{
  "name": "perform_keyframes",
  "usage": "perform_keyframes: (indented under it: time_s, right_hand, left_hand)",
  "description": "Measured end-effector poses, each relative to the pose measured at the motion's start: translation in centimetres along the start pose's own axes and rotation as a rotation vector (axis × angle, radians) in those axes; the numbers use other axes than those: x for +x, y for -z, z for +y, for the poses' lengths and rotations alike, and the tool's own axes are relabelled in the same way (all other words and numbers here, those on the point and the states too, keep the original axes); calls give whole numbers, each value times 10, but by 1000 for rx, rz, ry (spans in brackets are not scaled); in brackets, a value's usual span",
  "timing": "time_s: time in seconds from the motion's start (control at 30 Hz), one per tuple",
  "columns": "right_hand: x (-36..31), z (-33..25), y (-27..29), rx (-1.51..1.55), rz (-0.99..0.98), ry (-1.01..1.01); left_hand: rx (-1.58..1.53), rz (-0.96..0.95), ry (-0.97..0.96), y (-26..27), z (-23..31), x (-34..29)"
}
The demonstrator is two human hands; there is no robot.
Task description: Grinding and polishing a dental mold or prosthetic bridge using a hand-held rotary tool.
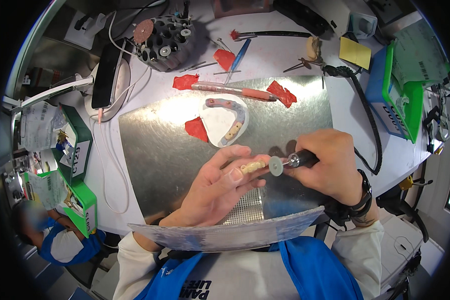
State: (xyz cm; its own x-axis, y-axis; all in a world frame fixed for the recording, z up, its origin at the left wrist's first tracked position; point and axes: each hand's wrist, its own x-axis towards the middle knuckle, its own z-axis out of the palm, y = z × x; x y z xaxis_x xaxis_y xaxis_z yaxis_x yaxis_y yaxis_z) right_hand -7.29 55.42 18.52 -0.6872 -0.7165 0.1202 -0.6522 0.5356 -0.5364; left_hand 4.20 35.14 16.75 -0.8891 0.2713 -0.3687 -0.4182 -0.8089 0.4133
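Observation:
In my left hand (217,182) I pinch a small cream-coloured dental bridge (253,166) between thumb and fingers. My right hand (325,162) is wrapped round a dark rotary handpiece (303,158), with a pale green grinding disc (275,166) on its tip. The disc's edge is right beside the bridge; whether they touch I cannot tell. Just beyond my hands, a white plaster dental model (217,122) lies on the metal sheet (155,145), with a pink and grey gum ridge and some cream teeth on it.
Red wax pieces (196,129) and a pink-and-clear pen (235,91) lie around the model. A bur holder (167,42) and a phone (108,75) on a stand are at the back left. Green bins (80,200) flank the left edge; a blue-green bin (392,95) stands right. A clear shield (230,235) spans before my chest.

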Motion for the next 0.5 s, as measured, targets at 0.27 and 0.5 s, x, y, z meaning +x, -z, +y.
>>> perform_keyframes:
  time_s: [0.27,0.5]
  right_hand:
    - [6,7,-8,20,167,-39]
    - [7,1,-6,-29,124,-150]
  left_hand:
    - [41,-3,34,4,-1,0]
    - [36,-11,11,6,-2,0]
